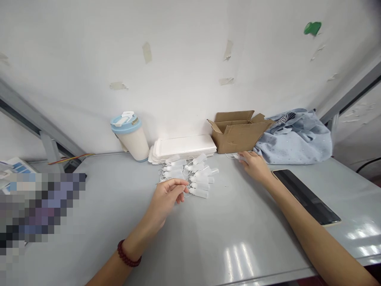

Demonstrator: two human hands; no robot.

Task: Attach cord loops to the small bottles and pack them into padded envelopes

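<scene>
Small translucent white plastic pieces, shaped like little bottles with thin cord loops [199, 185], lie in rows in the middle of the grey table [184, 238]. My left hand [170, 194] is at the near left edge of this group, thumb and index finger pinched at the cord end of the nearest piece [199, 193]. Over by the cardboard box [238, 135], my right hand [253, 165] has its fingers closed on a separate piece of the same kind [239, 157], resting low at the tabletop. The palm side of that hand is hidden.
Behind the group is a stack of flat white boxes [186, 146]. A cup with a blue lid [131, 137] stands left of it. On the right are a pale blue cloth bag [297, 139] and a phone [306, 196] beside my right forearm. A wall rises behind.
</scene>
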